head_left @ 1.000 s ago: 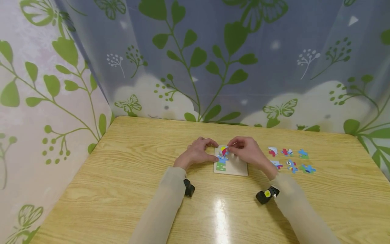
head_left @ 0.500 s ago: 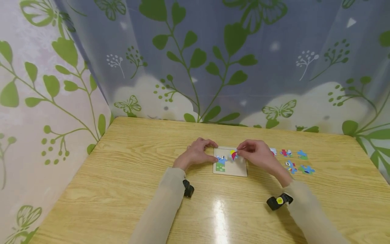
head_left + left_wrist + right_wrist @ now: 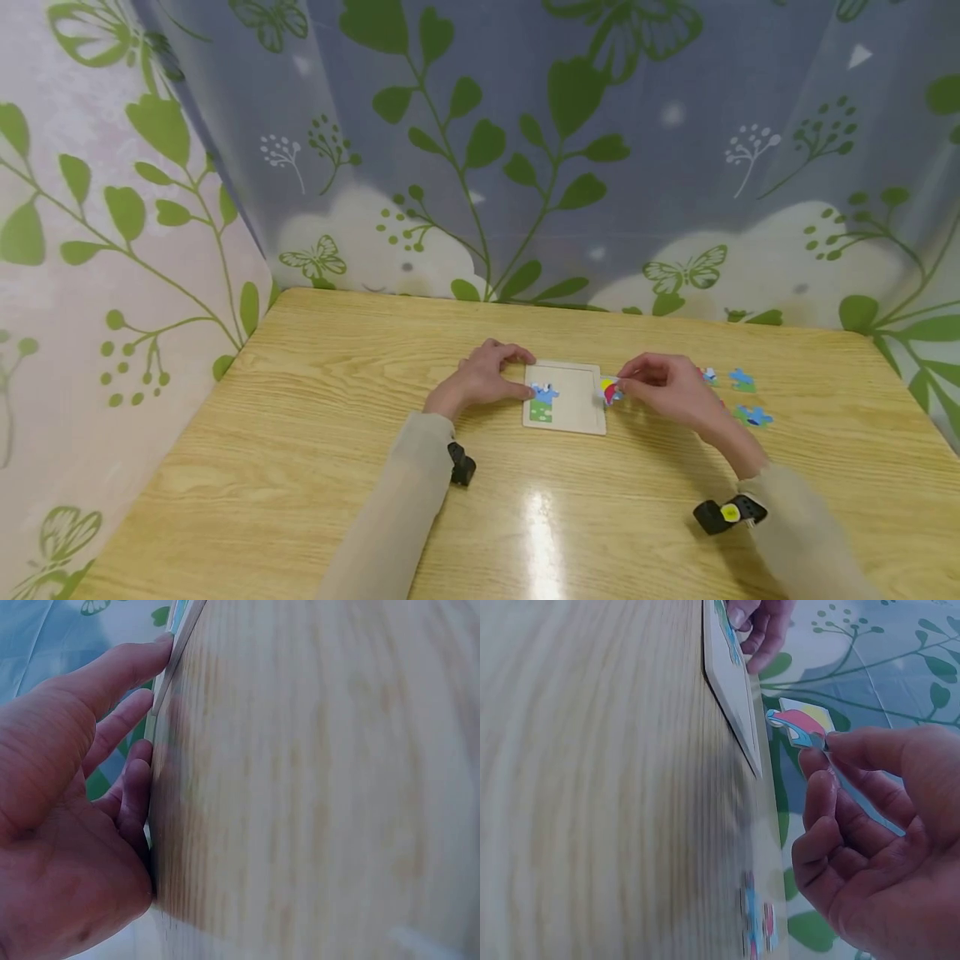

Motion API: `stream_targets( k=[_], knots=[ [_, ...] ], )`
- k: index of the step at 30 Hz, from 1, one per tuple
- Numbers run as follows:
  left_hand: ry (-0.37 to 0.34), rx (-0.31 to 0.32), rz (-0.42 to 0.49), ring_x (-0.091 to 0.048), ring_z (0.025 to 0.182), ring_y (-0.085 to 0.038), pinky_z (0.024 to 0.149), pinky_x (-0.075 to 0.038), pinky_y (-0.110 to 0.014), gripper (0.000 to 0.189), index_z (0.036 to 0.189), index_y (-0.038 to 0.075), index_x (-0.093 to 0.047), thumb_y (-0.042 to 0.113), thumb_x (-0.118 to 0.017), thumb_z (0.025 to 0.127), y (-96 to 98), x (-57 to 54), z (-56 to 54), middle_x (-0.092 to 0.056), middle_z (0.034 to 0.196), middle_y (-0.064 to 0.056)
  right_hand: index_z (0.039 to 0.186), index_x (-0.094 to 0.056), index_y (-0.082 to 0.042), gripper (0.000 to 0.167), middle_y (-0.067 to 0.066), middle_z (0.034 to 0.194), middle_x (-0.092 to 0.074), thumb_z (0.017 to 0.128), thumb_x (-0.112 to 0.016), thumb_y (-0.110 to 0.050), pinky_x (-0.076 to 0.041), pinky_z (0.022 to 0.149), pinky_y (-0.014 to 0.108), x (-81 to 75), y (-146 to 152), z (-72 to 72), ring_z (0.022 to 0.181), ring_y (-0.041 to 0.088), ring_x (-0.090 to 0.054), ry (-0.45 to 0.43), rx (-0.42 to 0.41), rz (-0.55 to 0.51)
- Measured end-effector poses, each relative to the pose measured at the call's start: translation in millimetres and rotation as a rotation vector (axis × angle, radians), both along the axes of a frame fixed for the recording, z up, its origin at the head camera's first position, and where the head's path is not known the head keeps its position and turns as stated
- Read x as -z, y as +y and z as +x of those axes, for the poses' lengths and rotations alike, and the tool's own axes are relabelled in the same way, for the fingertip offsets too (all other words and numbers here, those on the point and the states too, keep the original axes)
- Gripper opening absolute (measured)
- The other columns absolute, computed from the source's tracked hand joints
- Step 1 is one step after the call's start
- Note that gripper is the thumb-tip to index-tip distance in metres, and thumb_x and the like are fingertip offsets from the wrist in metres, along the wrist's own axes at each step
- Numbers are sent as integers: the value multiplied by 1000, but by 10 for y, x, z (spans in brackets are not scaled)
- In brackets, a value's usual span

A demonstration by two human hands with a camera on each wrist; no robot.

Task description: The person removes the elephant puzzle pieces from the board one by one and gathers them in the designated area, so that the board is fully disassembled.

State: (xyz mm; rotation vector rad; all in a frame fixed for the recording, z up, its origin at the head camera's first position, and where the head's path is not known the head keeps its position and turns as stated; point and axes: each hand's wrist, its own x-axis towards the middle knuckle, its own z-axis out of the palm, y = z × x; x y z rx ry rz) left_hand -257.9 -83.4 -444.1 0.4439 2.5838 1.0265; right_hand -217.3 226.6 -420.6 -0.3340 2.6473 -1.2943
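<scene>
Right hand (image 3: 667, 392): its grip was closed on the puzzle piece (image 3: 609, 390), thumb and forefinger pinching one side – probably so that the picture and the other edges stayed uncovered.
Puzzle piece's place: in the air by the right edge of the puzzle board (image 3: 579, 404), above the counter (image 3: 337, 375) and touching neither.
Left hand (image 3: 487, 375): its grip was relaxed rather than clenched, thumb and forefinger spread against the board's left side and far corner, likely to keep it from sliding.
Fitted section (image 3: 543, 402): blue and green, it sat at the board's left, the green nearer the person; the thumb lay right beside it.
Loose pieces (image 3: 742, 380): these lay flat beyond the right hand, perhaps spread so each picture could be read; the hand hid some.
Puzzle piece's direction: tilted, printed face toward the person, yellow farther away and red nearer; a rounded tab pointed down toward the counter.
Long axis: hard to tell – the piece was nearly square, its slightly longer run seemingly ending in that tab.
</scene>
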Motion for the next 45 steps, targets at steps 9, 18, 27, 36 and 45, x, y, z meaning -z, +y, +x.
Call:
stream_targets(
  k=[9, 18, 27, 36, 45],
  knots=[
    [1, 6, -8, -45, 132, -31, 113, -26, -60, 45, 131, 29, -64, 38, -79, 89, -1, -3, 10, -50, 139, -7, 113, -70, -6, 26, 11, 100, -74, 99, -69, -29, -51, 66, 29, 33, 187, 90, 80, 17, -67, -11, 8, 9],
    [5, 8, -13, -45, 133, -31, 116, -23, -63, 45, 131, 29, -63, 38, -79, 89, 0, 4, 8, -50, 140, -7, 114, -69, -4, 27, 11, 100, -74, 98, -70, -26, -54, 69, 30, -13, 313, 177, 83, 14, -69, -14, 10, 10],
    [4, 7, -15, -46, 132, -30, 114, -25, -61, 45, 131, 28, -63, 37, -79, 89, 7, -27, 25, -50, 140, -8, 114, -69, -3, 23, 10, 104, -74, 99, -69, -21, -53, 71, 27, 2, 440, 227, 85, 7, -68, -23, 0, 23],
    [1, 3, -8, -45, 133, -31, 116, -23, -63, 45, 130, 28, -63, 37, -79, 89, 4, -17, 24, -50, 140, -8, 113, -68, -4, 23, 7, 98, -75, 99, -69, -22, -50, 70, 25, -5, 552, 313, 81, 8, -67, -42, -10, 53],
    [9, 10, -17, -46, 132, -30, 116, -23, -63, 45, 130, 29, -63, 38, -79, 89, 2, -19, 14, -50, 140, -8, 112, -69, -5, 26, 4, 94, -74, 99, -69, -28, -48, 68, 26, 9, 655, 371, 78, 10, -66, -67, -2, 82]
  ],
)
